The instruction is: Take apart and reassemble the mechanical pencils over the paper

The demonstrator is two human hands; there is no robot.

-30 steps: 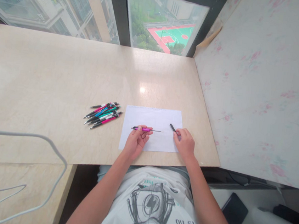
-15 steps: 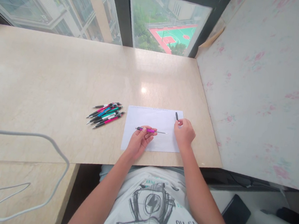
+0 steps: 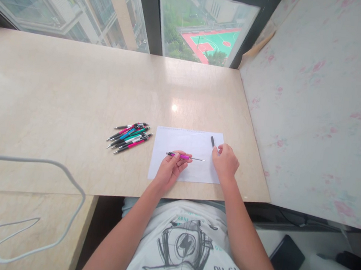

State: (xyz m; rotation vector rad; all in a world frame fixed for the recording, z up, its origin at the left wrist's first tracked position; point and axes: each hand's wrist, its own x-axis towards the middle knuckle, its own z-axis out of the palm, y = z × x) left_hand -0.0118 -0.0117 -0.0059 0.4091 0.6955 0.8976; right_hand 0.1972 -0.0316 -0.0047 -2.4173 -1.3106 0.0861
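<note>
My left hand (image 3: 171, 168) holds a pen body (image 3: 181, 156) with a purple barrel between thumb and fingers, level above the white sheet of paper (image 3: 192, 173). A thin refill (image 3: 199, 159) sticks out of its right end, bare. My right hand (image 3: 226, 160) rests at the sheet's right side, thumb and index finger parted. Just beyond the thumb, a short black piece (image 3: 212, 141), like a pen's grip section, lies on the paper. Whether the thumb touches it is hard to see.
Left of the sheet lies a pile of several pens (image 3: 130, 138) with black, pink, blue, green and white barrels. A white cable (image 3: 66, 174) loops over the lower left table. A flowered wall panel (image 3: 310, 123) borders the right side, and windows (image 3: 207, 30) stand behind.
My right thumb and index finger have parted and drawn slightly away from the black piece, which now lies on the paper. The left hand keeps its hold. The view has shifted slightly.
</note>
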